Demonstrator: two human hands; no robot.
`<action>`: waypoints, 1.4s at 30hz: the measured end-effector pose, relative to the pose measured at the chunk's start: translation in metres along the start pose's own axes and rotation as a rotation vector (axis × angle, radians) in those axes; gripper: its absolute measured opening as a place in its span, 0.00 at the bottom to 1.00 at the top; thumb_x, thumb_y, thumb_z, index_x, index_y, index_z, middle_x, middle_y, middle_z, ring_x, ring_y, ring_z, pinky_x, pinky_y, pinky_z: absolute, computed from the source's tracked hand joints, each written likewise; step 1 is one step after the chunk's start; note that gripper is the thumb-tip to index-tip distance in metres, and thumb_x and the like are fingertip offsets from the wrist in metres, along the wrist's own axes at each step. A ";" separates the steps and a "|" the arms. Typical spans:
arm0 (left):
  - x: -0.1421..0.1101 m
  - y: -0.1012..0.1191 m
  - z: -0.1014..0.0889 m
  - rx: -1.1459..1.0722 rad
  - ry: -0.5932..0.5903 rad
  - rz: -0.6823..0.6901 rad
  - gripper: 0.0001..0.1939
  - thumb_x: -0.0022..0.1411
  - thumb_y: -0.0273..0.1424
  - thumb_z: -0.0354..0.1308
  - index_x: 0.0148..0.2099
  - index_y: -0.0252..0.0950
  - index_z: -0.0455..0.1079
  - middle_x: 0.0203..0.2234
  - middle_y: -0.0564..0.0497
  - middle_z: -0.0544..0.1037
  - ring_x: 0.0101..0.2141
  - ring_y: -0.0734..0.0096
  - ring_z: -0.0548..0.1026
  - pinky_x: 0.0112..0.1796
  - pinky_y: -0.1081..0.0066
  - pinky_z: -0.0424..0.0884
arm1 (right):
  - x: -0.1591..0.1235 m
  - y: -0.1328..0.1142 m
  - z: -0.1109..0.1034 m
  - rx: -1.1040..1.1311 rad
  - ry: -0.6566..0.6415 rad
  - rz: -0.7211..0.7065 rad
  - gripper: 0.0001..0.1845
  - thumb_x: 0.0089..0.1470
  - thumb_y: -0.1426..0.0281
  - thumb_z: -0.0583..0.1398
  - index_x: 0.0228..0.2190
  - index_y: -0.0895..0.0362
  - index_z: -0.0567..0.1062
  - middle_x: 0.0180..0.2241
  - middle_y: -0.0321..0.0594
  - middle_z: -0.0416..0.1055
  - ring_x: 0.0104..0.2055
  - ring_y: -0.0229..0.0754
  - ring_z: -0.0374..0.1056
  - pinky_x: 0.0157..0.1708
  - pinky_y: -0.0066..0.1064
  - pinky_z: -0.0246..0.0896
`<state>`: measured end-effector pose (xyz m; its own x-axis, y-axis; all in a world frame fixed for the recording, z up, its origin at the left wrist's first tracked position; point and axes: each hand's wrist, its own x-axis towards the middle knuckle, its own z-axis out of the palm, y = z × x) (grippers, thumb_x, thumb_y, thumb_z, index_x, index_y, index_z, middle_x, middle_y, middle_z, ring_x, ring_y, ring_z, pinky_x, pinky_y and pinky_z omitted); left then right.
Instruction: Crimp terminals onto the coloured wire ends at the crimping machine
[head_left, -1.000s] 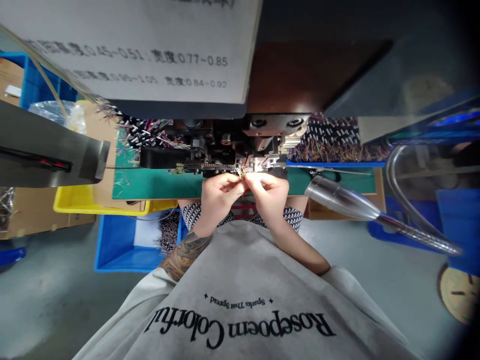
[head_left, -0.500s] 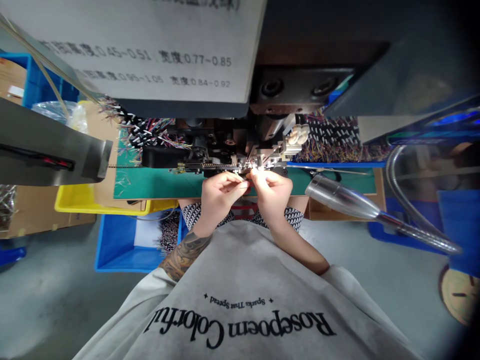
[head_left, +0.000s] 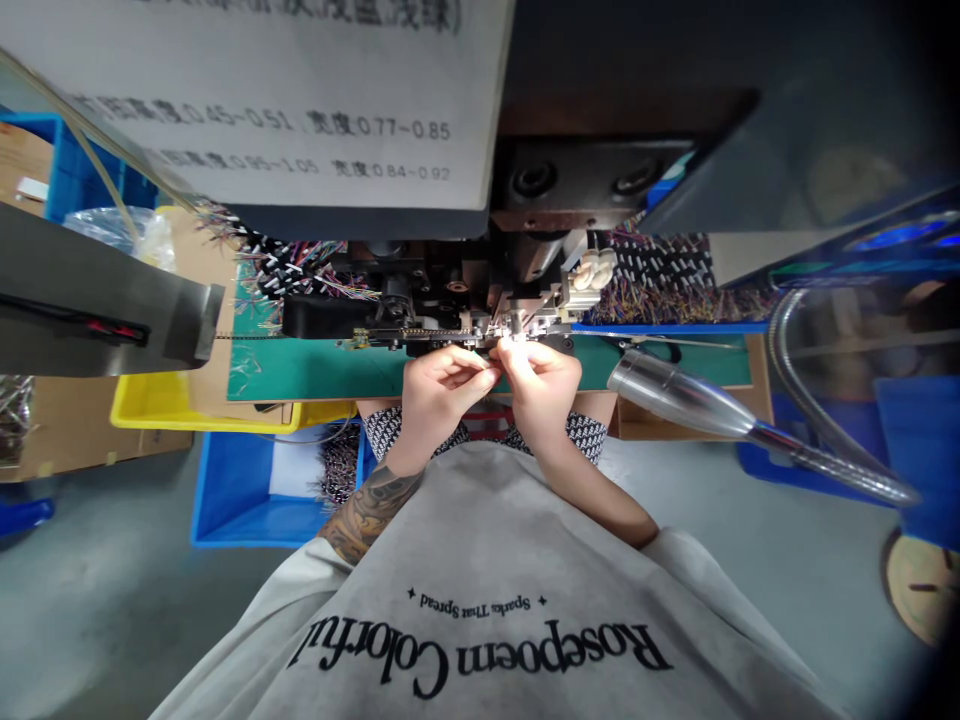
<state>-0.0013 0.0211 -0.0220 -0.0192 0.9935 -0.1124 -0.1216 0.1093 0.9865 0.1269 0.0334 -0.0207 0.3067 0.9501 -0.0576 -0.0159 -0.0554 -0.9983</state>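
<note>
At the front of a crimping machine (head_left: 457, 285), my left hand (head_left: 442, 392) has thumb and forefinger pinched together. A thin, pale wire end seems to show at its fingertips, though it is very small. Close beside it, my right hand (head_left: 541, 385) is pinched too, its fingertips right at the brightly lit working point of the machine. What those fingers hold is hidden behind them. A thin metal terminal strip (head_left: 431, 332) runs along the machine just beyond my left hand.
Bundles of black cables with coloured wire ends lie left (head_left: 289, 265) and right (head_left: 660, 275) behind the machine. A metal gooseneck lamp (head_left: 675, 395) reaches in from the right. Below the green mat (head_left: 322, 370) are a yellow tray (head_left: 150, 400) and a blue bin (head_left: 232, 490).
Both hands stay almost in place, still pinched at the machine. The pale wire at my left fingertips shows less than before. The view has shifted slightly.
</note>
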 end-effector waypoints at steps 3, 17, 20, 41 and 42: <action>0.000 0.002 0.000 0.017 0.005 0.000 0.11 0.56 0.37 0.76 0.34 0.36 0.80 0.31 0.49 0.86 0.34 0.66 0.85 0.39 0.67 0.85 | 0.000 0.000 0.000 0.003 -0.005 -0.003 0.19 0.56 0.58 0.67 0.19 0.53 0.76 0.19 0.35 0.70 0.24 0.37 0.63 0.24 0.33 0.62; 0.001 -0.003 -0.002 0.005 -0.003 -0.003 0.09 0.53 0.33 0.77 0.33 0.37 0.81 0.30 0.51 0.86 0.31 0.69 0.84 0.35 0.70 0.84 | 0.000 0.006 -0.014 0.073 -0.165 0.007 0.11 0.55 0.62 0.68 0.26 0.55 0.84 0.21 0.33 0.74 0.23 0.35 0.64 0.26 0.31 0.64; 0.001 -0.003 -0.003 0.021 -0.009 0.005 0.10 0.54 0.35 0.77 0.33 0.37 0.81 0.30 0.50 0.86 0.31 0.68 0.85 0.36 0.69 0.84 | -0.002 0.006 -0.013 0.088 -0.116 0.014 0.10 0.55 0.63 0.67 0.29 0.55 0.86 0.21 0.33 0.73 0.23 0.36 0.66 0.28 0.32 0.67; 0.002 -0.003 -0.002 -0.018 -0.017 -0.050 0.12 0.52 0.35 0.78 0.33 0.37 0.80 0.30 0.50 0.86 0.30 0.67 0.84 0.36 0.66 0.86 | -0.002 0.002 -0.012 -0.041 -0.106 -0.055 0.13 0.55 0.61 0.67 0.23 0.54 0.81 0.20 0.33 0.73 0.24 0.36 0.64 0.25 0.31 0.63; 0.001 -0.002 -0.001 -0.018 -0.012 -0.050 0.12 0.51 0.35 0.78 0.33 0.37 0.80 0.30 0.51 0.86 0.31 0.67 0.85 0.37 0.66 0.86 | -0.001 0.002 -0.012 -0.034 -0.103 -0.041 0.14 0.55 0.61 0.67 0.22 0.54 0.80 0.19 0.33 0.71 0.23 0.35 0.62 0.24 0.30 0.61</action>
<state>-0.0024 0.0223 -0.0247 -0.0010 0.9871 -0.1604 -0.1402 0.1586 0.9773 0.1377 0.0286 -0.0228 0.2075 0.9781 -0.0180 0.0272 -0.0241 -0.9993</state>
